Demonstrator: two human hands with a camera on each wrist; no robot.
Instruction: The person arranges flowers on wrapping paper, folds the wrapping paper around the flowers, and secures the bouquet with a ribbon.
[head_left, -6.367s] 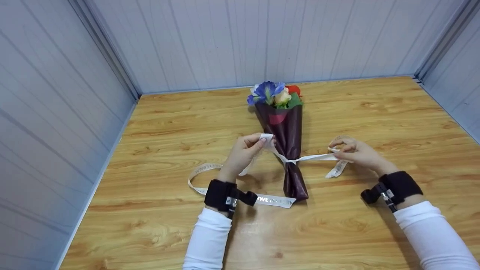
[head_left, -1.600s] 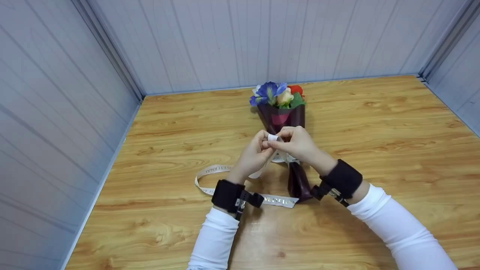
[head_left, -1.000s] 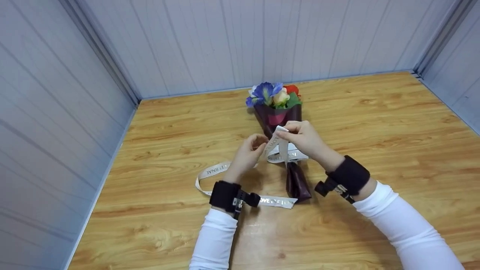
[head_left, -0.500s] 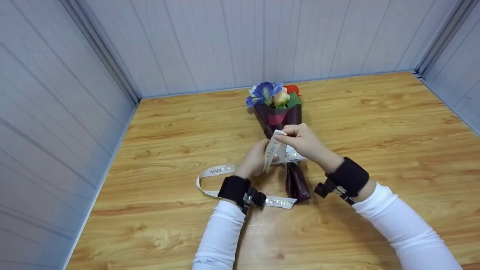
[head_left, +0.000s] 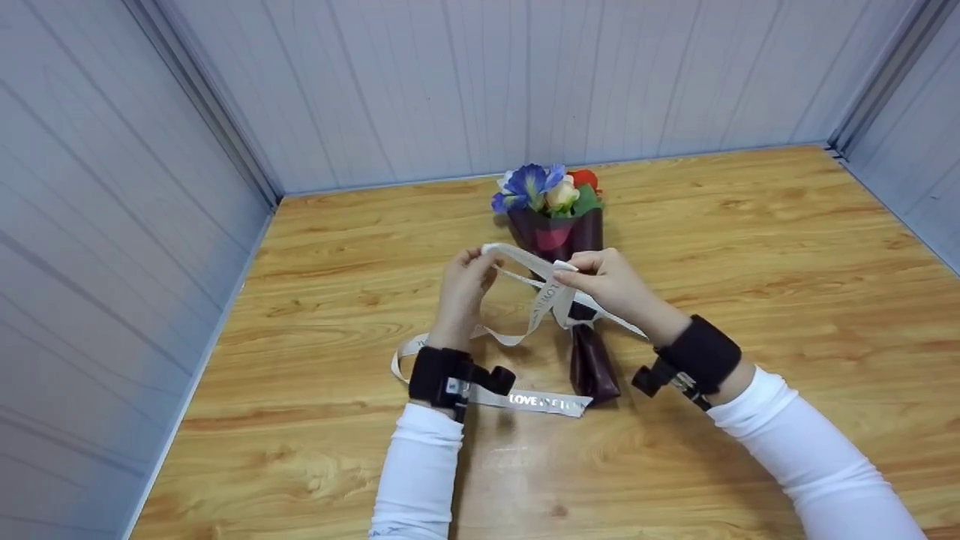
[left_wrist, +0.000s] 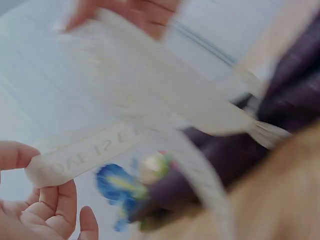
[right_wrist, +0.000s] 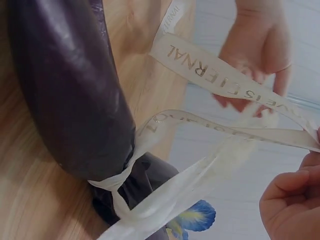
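Observation:
A bouquet (head_left: 556,225) in dark purple wrap lies on the wooden table, its narrow end towards me. White ribbon printed with "LOVE IS ETERNAL" is knotted (right_wrist: 111,181) round its lower part. My right hand (head_left: 611,285) pinches a folded loop of ribbon (head_left: 551,296) above the knot. Left of the bouquet, my left hand (head_left: 460,298) pinches another stretch of the ribbon (left_wrist: 80,155) between thumb and fingers and draws it out in a band towards the knot. In the right wrist view the left hand (right_wrist: 260,50) and its piece of ribbon are blurred.
One long ribbon tail (head_left: 551,402) curves over the table, passes below my left wrist and ends near the bouquet's foot. Pale panel walls (head_left: 487,90) close off the back and both sides. Blue, cream and red flowers (head_left: 530,187) face the back wall.
The hands first held the ribbon apart, then came together over the bouquet. In the last half second my left hand moved left and up, drawing ribbon out, while the right stayed on its loop.

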